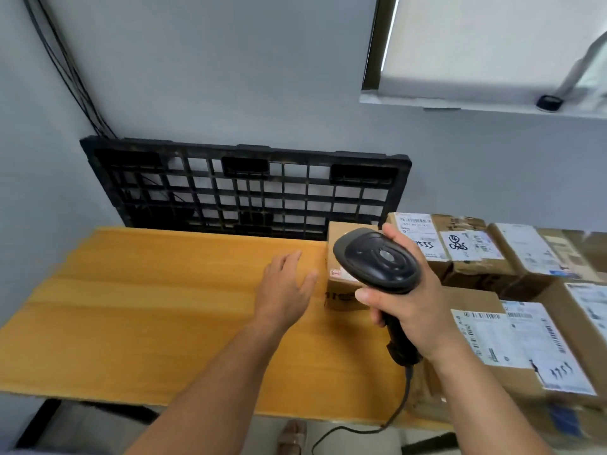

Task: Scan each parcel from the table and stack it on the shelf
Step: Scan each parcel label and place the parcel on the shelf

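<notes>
My right hand grips the handle of a black barcode scanner, its head turned toward me, its cable hanging past the table's front edge. My left hand hovers open over the orange table, fingers stretched toward a small brown parcel just right of it, not touching. That parcel stands partly hidden behind the scanner. Several cardboard parcels with white labels fill the table's right side, among them a large one in front and a row at the back.
A black plastic pallet leans against the grey wall behind the table. Black cables run down the wall at the left. A window with a white blind sits upper right. A foot in a sandal shows below the table edge.
</notes>
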`<state>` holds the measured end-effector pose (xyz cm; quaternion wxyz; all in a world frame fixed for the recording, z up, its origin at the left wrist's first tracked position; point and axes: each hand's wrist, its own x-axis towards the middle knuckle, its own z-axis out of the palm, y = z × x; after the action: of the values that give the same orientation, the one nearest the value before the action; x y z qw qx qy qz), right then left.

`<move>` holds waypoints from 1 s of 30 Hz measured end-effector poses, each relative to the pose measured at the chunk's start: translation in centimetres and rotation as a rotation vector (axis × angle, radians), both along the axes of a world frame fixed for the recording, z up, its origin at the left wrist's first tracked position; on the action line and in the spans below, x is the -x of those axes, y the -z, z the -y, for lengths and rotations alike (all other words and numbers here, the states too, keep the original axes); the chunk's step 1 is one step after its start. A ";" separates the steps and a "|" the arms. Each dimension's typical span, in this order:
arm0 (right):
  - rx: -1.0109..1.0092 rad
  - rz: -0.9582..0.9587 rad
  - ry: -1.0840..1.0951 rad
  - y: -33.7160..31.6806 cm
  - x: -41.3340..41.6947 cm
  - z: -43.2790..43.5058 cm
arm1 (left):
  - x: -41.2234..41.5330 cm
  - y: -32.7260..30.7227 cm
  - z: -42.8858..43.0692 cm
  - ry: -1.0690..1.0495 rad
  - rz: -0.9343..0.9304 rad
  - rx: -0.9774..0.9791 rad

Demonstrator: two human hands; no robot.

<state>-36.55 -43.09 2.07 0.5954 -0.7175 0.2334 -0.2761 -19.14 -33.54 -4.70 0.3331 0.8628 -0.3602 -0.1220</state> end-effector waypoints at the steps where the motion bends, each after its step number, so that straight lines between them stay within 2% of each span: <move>1: 0.000 -0.012 0.016 0.3 -0.3 0.8 | -0.3 0.4 1.0 0.012 -0.029 -0.019; 12: -0.109 -0.042 0.146 1.5 -2.7 8.3 | -3.2 4.3 8.9 0.094 -0.314 -0.160; 20: -0.186 -0.070 0.219 2.0 -4.6 13.1 | -4.2 6.4 10.6 0.105 -0.503 -0.059; 25: -0.316 -0.041 0.263 3.3 -4.4 14.3 | -3.6 5.8 10.4 0.119 -0.726 0.163; 30: -0.330 -0.046 0.242 3.6 -4.8 14.4 | -3.9 5.1 10.6 0.150 -0.857 0.133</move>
<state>-31.77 -57.51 -1.49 0.6617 -0.5831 0.3737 -0.2872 -15.23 -44.17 -9.79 0.4975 0.6824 -0.2583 -0.4691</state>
